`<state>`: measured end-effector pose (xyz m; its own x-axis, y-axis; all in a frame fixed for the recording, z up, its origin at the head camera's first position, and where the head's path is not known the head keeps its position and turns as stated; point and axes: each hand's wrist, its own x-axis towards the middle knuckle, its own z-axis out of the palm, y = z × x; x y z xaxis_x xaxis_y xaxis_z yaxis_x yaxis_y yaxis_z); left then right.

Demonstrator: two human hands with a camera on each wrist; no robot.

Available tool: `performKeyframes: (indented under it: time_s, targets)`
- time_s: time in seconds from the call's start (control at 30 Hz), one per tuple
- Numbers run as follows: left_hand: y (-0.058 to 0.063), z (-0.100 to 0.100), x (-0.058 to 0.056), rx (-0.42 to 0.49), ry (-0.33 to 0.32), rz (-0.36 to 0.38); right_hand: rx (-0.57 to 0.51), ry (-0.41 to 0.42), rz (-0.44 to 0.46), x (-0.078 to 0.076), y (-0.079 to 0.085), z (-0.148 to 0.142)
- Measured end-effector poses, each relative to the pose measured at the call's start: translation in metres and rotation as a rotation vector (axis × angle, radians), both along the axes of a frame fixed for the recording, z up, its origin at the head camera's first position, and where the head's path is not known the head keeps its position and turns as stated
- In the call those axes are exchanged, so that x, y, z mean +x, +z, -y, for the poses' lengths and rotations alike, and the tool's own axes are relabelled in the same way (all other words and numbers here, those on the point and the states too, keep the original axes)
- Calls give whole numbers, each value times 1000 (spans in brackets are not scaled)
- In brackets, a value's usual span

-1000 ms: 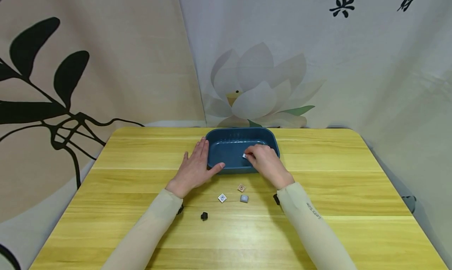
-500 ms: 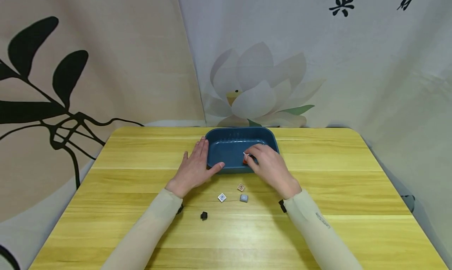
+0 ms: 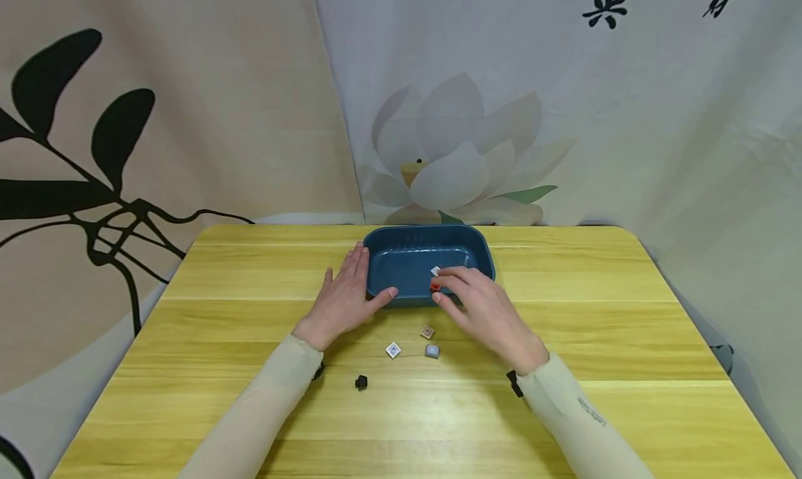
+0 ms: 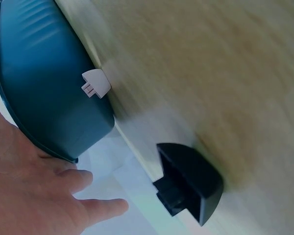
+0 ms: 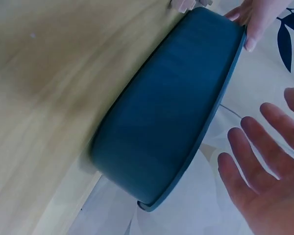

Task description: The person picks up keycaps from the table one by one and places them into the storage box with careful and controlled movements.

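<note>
My left hand (image 3: 341,299) rests with straight fingers along the left side of a dark blue tray (image 3: 401,262), its thumb at the front rim. Over the tray's front right corner, my right hand (image 3: 491,313) has its fingers spread apart, holding nothing; the right wrist view shows these loose fingers (image 5: 257,174) too. Just beyond its fingertips, a white keycap (image 3: 435,271) and a red keycap (image 3: 435,287) lie inside the tray. Part of the tray floor is hidden behind this hand.
In front of the tray lie a pinkish-brown keycap (image 3: 427,332), a white keycap with a square outline (image 3: 392,350) and a grey-blue keycap (image 3: 432,351). Nearer sits a black keycap (image 3: 361,382), its hollow underside and stem showing in the left wrist view. A printed curtain (image 3: 250,117) hangs behind the table.
My right hand has let go of the white keycap in the tray. Its fingers have parted, and the hand has drawn back slightly toward me. My left hand has stayed put.
</note>
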<state>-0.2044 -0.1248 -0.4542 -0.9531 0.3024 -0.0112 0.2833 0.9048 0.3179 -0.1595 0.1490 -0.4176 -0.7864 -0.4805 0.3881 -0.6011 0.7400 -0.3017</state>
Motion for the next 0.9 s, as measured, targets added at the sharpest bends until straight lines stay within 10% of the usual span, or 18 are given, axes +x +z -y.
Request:
performKeyframes:
  time_s: [0.43, 0.9]
  targets:
    - [0, 0, 0, -2, -2, -9, 34, 163, -65, 25, -2, 1]
    - [1, 1, 1, -1, -3, -6, 319, 316, 39, 43, -25, 10]
